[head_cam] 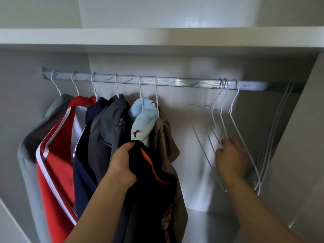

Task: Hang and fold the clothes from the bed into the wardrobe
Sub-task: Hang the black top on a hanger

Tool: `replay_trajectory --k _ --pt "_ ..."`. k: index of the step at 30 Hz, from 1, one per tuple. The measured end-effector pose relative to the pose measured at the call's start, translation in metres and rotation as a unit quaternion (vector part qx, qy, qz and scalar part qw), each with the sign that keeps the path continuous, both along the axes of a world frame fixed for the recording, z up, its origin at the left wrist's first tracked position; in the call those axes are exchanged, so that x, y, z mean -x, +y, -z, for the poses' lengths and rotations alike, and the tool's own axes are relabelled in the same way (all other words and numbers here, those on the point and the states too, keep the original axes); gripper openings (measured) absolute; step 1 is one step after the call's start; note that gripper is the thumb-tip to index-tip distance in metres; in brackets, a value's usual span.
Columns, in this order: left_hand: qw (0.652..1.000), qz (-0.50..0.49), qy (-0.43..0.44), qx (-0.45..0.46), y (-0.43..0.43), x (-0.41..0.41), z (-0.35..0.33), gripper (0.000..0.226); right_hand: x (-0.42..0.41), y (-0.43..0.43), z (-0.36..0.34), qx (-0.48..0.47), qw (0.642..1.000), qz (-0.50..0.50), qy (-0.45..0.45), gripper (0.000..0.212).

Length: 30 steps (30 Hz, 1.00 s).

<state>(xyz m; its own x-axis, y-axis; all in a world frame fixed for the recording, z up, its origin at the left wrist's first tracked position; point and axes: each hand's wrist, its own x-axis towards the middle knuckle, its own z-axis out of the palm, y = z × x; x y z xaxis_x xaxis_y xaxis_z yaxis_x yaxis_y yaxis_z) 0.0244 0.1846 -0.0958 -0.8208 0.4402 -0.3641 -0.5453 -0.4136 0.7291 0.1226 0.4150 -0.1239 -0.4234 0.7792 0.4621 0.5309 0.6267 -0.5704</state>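
I face an open wardrobe with a metal rail [175, 83] across it. My left hand [122, 163] grips a black garment with an orange stripe [154, 190], held up in front of the hung clothes. My right hand [229, 158] pinches the wire of an empty white hanger [214, 127] that hangs on the rail among three empty ones. On the left part of the rail hang several garments: grey [26, 155], red with white trim [56, 155], navy [82, 163], dark grey [107, 123], light blue [143, 116] and beige [164, 134].
A white shelf [157, 37] runs above the rail. More empty white hangers [273, 137] hang at the far right beside the wardrobe side wall [298, 137]. The wardrobe floor panel [210, 225] lies below, and bare rail shows between the beige garment and the empty hangers.
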Motion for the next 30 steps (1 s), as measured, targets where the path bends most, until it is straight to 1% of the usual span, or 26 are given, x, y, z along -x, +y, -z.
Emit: replay_trajectory --k 2,7,10,15,19,24,28,30 --pt "1.0 -0.006 0.001 0.004 -0.002 0.001 -0.001 0.024 0.001 -0.003 0.0 -0.025 1.0 0.009 -0.009 0.032" --pt "1.0 -0.01 -0.005 0.006 -0.006 0.003 -0.001 0.024 0.013 -0.018 -0.007 -0.062 0.998 -0.02 -0.02 0.03" --pt "1.0 -0.006 -0.008 0.001 -0.009 0.003 -0.001 0.022 0.018 -0.027 -0.013 -0.04 0.998 -0.044 -0.01 0.03" --pt "1.0 -0.003 -0.011 0.003 -0.021 0.007 0.002 0.022 0.02 -0.048 -0.018 0.008 0.997 -0.063 0.046 0.028" --pt "1.0 0.016 -0.02 -0.003 -0.029 0.007 0.002 0.023 0.021 -0.062 -0.033 0.055 0.995 -0.064 0.053 0.032" --pt "0.999 0.038 -0.022 0.002 -0.048 0.004 -0.001 0.026 0.024 -0.081 -0.054 0.069 0.989 -0.056 0.117 0.031" --pt "0.999 0.04 -0.015 0.023 -0.069 0.004 -0.004 0.026 0.017 -0.107 -0.04 0.101 0.984 -0.063 0.13 0.025" --pt "0.998 0.06 -0.004 0.019 -0.078 0.001 -0.005 0.027 0.011 -0.122 -0.026 0.124 0.981 -0.067 0.133 0.02"
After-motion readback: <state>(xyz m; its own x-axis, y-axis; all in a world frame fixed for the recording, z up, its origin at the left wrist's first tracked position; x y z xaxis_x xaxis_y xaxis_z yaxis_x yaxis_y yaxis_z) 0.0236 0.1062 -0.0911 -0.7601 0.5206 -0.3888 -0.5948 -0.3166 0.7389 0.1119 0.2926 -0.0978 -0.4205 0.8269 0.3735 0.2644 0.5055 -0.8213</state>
